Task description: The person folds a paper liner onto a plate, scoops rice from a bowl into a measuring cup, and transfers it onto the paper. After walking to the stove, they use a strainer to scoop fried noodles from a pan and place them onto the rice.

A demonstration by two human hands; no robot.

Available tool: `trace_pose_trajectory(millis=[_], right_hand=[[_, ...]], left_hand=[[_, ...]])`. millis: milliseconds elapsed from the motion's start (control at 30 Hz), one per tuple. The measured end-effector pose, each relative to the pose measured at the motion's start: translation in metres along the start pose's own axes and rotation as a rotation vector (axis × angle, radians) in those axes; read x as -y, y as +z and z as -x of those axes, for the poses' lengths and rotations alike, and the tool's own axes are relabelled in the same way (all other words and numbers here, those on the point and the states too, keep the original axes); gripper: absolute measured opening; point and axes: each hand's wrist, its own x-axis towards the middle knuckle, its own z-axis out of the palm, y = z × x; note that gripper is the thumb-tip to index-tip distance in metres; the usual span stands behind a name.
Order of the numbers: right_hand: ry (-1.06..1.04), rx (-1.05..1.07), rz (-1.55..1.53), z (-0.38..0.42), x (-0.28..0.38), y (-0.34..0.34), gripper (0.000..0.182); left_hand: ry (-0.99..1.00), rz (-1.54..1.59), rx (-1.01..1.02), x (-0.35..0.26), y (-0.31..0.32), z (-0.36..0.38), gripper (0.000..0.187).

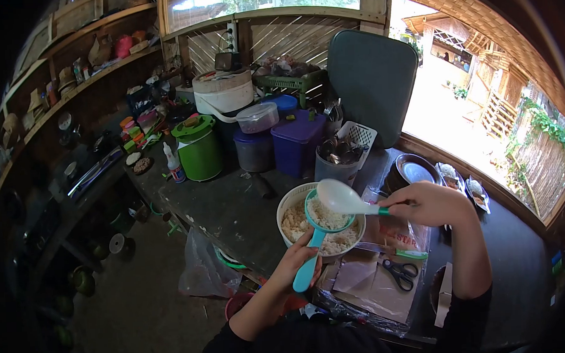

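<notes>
My left hand (pixel 297 259) grips the handle of a teal scoop (pixel 315 241) whose round cup, filled with cooked rice, rests over a white basket (pixel 287 204) of rice on the dark worktop. My right hand (pixel 426 203) holds a white rice paddle (pixel 343 198) by its handle, the blade lying over the top of the scoop's cup. Both hands are closed around their tools.
Scissors (pixel 400 274) lie on brown paper sheets (pixel 369 285) near my right arm. Behind the basket stand a purple box (pixel 298 142), a green lidded bucket (pixel 198 147), a cutlery holder (pixel 343 153) and stacked containers. Plates (pixel 416 170) sit at right; shelves (pixel 70 85) line the left wall.
</notes>
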Motion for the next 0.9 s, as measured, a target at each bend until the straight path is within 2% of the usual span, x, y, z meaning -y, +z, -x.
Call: trace_pose_trajectory(millis=[100, 167, 400, 600, 700, 767, 800, 900], right_hand=[[0.108, -0.031, -0.096, 0.009, 0.005, -0.011, 0.027], [-0.105, 0.039, -0.042, 0.009, -0.005, -0.005, 0.027], [0.026, 0.145, 0.054, 0.004, 0.010, 0.004, 0.029], [0.035, 0.104, 0.015, 0.005, 0.006, 0.005, 0.027], [-0.080, 0.040, 0.023, 0.008, 0.003, -0.006, 0.028], [0.049, 0.005, -0.045, 0.013, 0.010, -0.015, 0.027], [0.048, 0.007, -0.044, 0.012, 0.008, -0.013, 0.027], [-0.050, -0.013, -0.014, 0.004, -0.004, -0.002, 0.027]], left_hand=[[-0.010, 0.006, 0.000, 0.001, -0.002, -0.002, 0.062], [-0.017, -0.001, 0.003, 0.001, -0.002, -0.003, 0.062], [-0.032, -0.081, -0.015, 0.000, 0.000, 0.000, 0.063], [-0.056, -0.017, 0.000, 0.004, -0.004, -0.003, 0.063], [-0.020, -0.007, 0.019, -0.001, 0.000, -0.003, 0.062], [-0.009, -0.003, 0.004, -0.001, -0.001, -0.003, 0.062], [-0.001, -0.002, -0.008, -0.001, -0.002, -0.003, 0.062], [-0.012, 0.004, 0.013, 0.001, -0.004, -0.004, 0.062]])
